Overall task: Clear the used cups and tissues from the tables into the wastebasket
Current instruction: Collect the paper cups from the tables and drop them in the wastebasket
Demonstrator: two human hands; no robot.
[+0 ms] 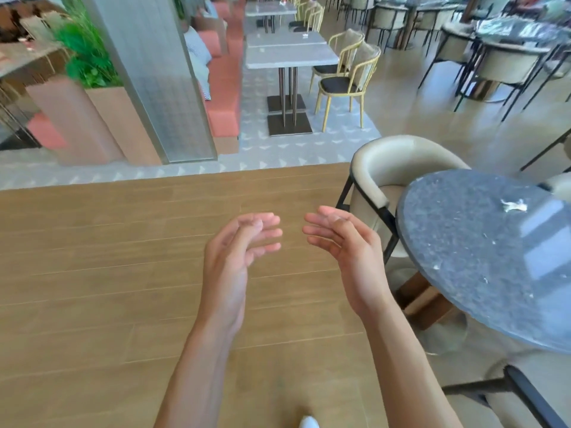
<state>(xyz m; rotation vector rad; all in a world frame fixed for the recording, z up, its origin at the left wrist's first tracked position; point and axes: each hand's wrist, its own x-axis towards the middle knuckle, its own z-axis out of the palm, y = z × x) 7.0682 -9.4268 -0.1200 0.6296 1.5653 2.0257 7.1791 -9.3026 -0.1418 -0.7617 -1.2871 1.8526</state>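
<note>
Left hand [238,242] & right hand [343,239] both loose, empty, held over floor; tissue [513,206] + crumbs still on round table [463,242], no wastebasket in view, so task looks unfinished.

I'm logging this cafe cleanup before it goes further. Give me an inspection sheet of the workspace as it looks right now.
Surface: round dark stone table at right, above a wood-plank floor.
Job's things: one crumpled tissue on the round table; no cups or wastebasket seen.
Clutter: small white crumbs scattered on the same tabletop.
Grippers: left hand and right hand both open, fingers relaxed, holding nothing.
Cables: nothing seen.
Surroundings: cream armchair beside the round table; grey rectangular tables, yellow-framed chairs, planter beyond.
</note>
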